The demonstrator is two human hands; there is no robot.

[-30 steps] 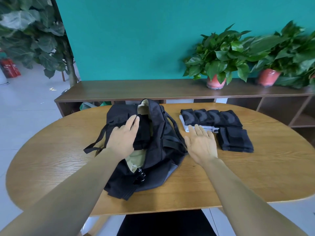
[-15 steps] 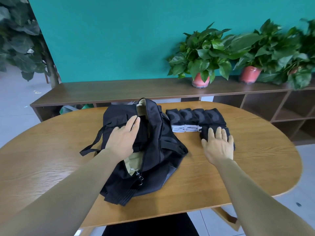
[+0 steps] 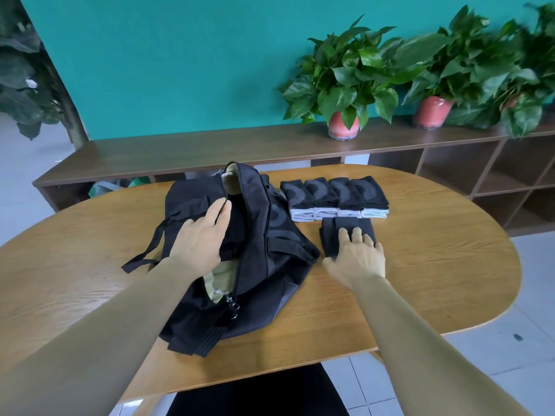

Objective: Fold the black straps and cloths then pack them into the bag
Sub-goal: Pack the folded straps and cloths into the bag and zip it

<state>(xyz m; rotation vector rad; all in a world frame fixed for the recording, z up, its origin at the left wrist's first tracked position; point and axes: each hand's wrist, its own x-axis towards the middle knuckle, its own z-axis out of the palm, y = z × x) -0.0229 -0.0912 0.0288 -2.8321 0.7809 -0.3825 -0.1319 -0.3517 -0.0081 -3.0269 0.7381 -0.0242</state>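
Note:
A black bag (image 3: 264,265) with a tan lining lies unzipped on the oval wooden table (image 3: 420,265). My left hand (image 3: 201,238) rests flat on the bag's left flap, beside the opening. Right of the bag lies a folded black cloth (image 3: 345,232); my right hand (image 3: 357,256) lies on its near half, fingers straight on top, thumb at the cloth's left edge. Behind that cloth is a row of several folded black-and-white cloths (image 3: 335,198). A black strap (image 3: 150,250) trails from the bag's left side.
A long wooden shelf unit (image 3: 270,148) runs behind the table against a teal wall, with two potted plants (image 3: 344,85) on it. A large plant (image 3: 27,94) stands at the far left. Tiled floor lies to the right of the table.
My right hand has moved from beside the bag to the right, onto the folded black cloth. The left hand stays on the bag. The view has shifted a little.

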